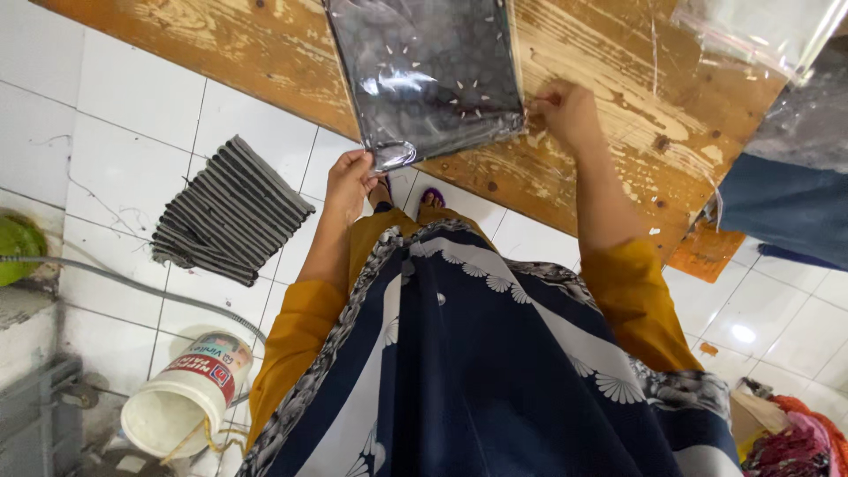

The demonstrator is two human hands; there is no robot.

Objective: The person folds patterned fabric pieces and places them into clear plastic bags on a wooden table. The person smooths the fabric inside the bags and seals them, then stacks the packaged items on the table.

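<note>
Two hands hold a clear-wrapped packet of dark fabric at the edge of a worn wooden tabletop.

The plastic-wrapped dark cloth packet (428, 75) lies on the tabletop (601, 132), its near corner overhanging the edge. The left hand (349, 181), at about 7 o'clock from the packet, has its grip clamped on that overhanging corner. The right hand (565, 110), at 3 o'clock, pinches the packet's right edge, fingers together. A stack of folded striped cloth (230, 212) lies on the tiled floor (132, 97), a white bucket (190, 389) nearer.
</note>
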